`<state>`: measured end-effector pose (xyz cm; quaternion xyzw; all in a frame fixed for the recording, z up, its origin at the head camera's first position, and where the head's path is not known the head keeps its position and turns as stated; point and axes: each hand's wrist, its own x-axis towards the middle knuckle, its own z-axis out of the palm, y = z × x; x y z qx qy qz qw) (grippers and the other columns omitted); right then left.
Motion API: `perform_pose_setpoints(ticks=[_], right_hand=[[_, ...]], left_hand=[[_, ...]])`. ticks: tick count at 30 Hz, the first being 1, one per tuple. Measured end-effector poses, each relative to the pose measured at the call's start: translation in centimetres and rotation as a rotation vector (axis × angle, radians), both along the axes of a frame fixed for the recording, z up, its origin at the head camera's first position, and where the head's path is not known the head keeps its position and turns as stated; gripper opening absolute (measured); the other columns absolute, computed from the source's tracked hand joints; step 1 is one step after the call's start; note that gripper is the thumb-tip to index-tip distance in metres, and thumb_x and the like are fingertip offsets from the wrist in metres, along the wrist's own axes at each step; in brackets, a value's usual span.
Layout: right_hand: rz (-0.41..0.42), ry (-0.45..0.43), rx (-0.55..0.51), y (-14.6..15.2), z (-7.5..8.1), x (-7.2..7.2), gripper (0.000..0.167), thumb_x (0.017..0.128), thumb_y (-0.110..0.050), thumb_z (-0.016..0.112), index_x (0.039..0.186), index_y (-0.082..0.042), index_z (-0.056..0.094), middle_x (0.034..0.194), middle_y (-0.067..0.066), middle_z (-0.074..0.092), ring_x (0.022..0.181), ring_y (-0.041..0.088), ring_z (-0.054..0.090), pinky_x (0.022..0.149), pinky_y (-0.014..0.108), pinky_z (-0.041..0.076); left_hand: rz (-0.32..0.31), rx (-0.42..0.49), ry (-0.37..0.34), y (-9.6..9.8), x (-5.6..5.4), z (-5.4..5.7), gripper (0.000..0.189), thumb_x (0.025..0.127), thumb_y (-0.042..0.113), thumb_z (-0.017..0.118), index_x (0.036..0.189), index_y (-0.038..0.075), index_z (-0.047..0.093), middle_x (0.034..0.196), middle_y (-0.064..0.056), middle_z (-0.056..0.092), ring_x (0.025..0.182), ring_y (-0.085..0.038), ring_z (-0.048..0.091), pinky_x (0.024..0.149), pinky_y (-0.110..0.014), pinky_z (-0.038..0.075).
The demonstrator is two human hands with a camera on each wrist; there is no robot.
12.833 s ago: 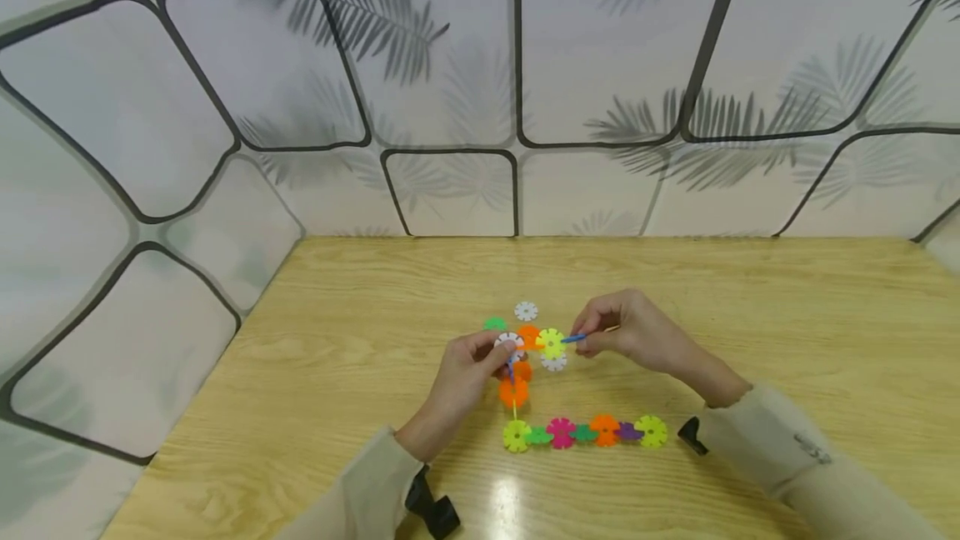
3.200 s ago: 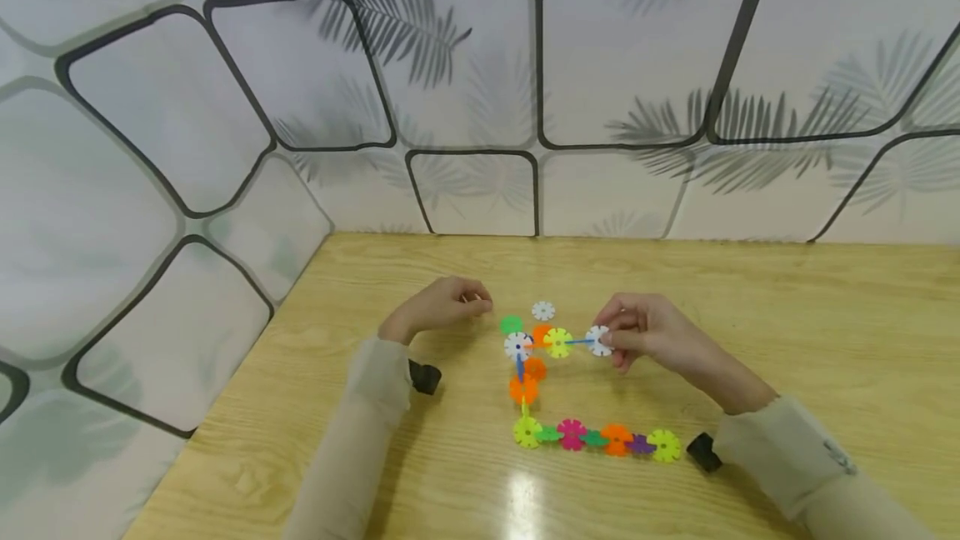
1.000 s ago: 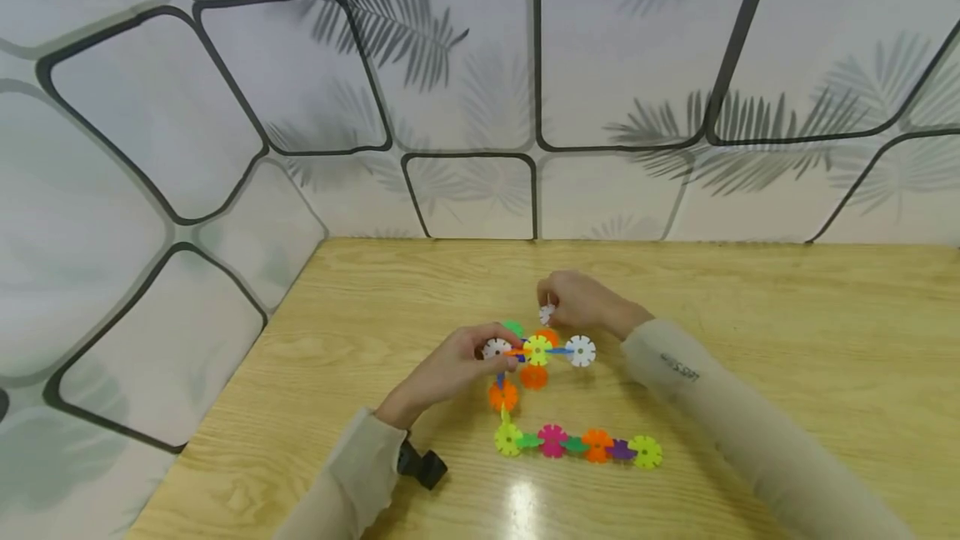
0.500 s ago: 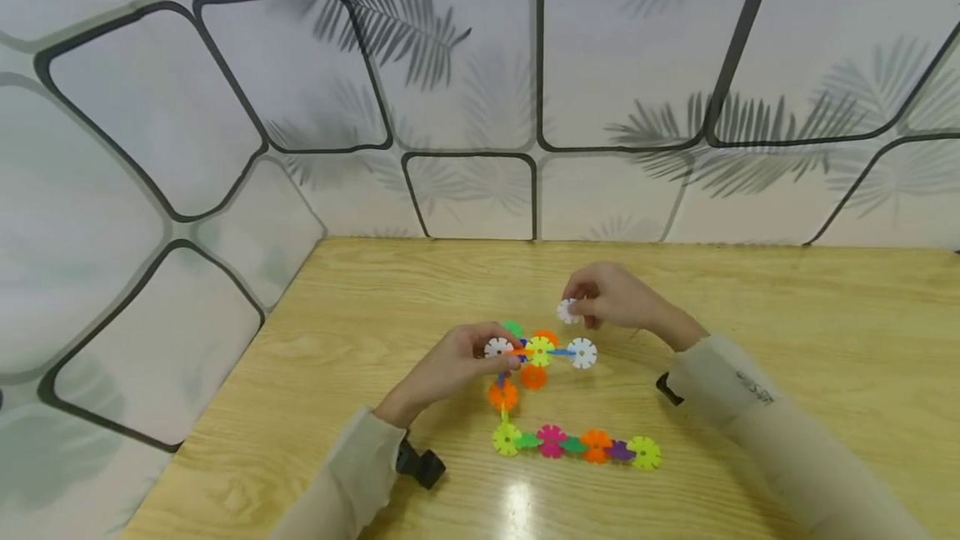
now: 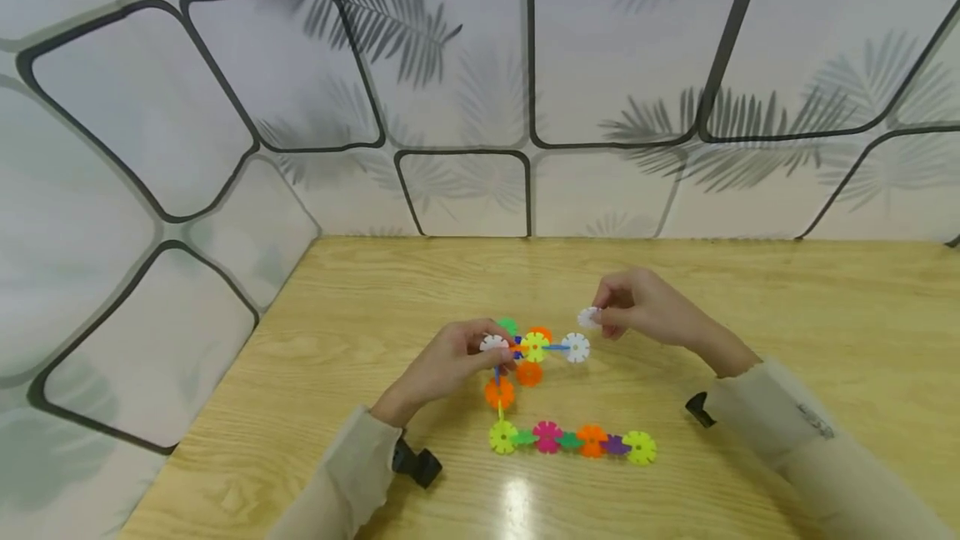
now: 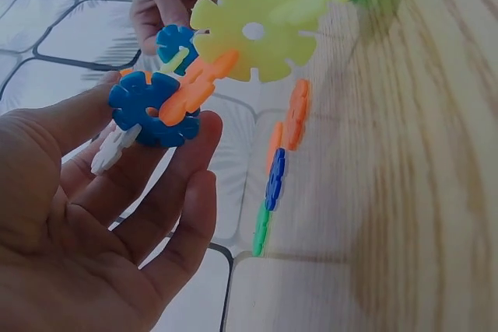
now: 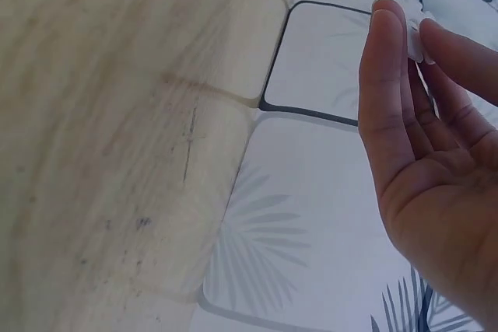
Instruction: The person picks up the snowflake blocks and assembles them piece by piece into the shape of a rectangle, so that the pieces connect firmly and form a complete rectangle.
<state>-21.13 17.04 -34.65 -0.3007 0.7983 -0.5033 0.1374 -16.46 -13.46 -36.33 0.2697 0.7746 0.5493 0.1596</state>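
Observation:
My left hand (image 5: 446, 369) grips a chain of joined plastic snowflake discs at its corner, by a white disc (image 5: 493, 344) and a blue disc (image 6: 144, 106). From that corner the chain runs right through an orange disc (image 6: 198, 87), a yellow disc (image 5: 535, 347) and an edge-on blue disc to a white end disc (image 5: 576, 347). Its other side comes down through an orange disc (image 5: 499, 394) to a row ending in a yellow disc (image 5: 640, 447). Between thumb and fingers my right hand (image 5: 648, 311) pinches a single white snowflake disc (image 5: 587, 317), apart from the chain, just beyond its white end.
Behind and inside the chain lie other discs on the wooden table (image 5: 360, 298): a green disc (image 5: 507, 326), a dark blue disc (image 6: 275, 180) and an orange disc (image 5: 529, 374). A patterned wall (image 5: 465, 190) borders the table's back and left.
The right hand let go of the chain's white end disc, picked up the loose white disc from behind and carried it right. The left hand came back onto the chain's corner.

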Motion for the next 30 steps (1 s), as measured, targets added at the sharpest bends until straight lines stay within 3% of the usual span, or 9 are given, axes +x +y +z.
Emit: perform_pose_setpoints(ticks=[5,17,30], right_hand=[[0.01,0.015,-0.023,0.5,0.1,0.8,0.01,0.095,0.006,0.064,0.085,0.005,0.063,0.076,0.012,0.069,0.066,0.029,0.069,0.063,0.035,0.06],[0.038,0.037,-0.072,1.1,-0.3,2.8,0.009,0.095,0.007,0.064,0.086,0.007,0.064,0.079,0.012,0.069,0.07,0.022,0.07,0.065,0.034,0.06],[0.045,0.068,-0.118,1.1,-0.5,3.4,0.008,0.093,0.012,0.063,0.086,0.008,0.065,0.083,0.02,0.069,0.074,0.017,0.07,0.065,0.033,0.061]], left_hand=[[0.009,0.013,0.006,-0.1,0.0,0.0,0.014,0.102,0.002,0.058,0.112,-0.007,0.064,0.093,-0.018,0.073,0.076,-0.012,0.066,0.074,-0.035,0.058],[-0.025,0.041,-0.006,0.0,0.1,-0.2,0.017,0.105,0.003,0.053,0.111,-0.012,0.058,0.091,-0.02,0.071,0.08,-0.017,0.066,0.081,-0.046,0.056],[-0.022,0.032,0.008,0.3,0.1,-0.2,0.017,0.106,0.004,0.053,0.112,-0.01,0.06,0.088,-0.013,0.071,0.079,-0.016,0.065,0.08,-0.041,0.053]])
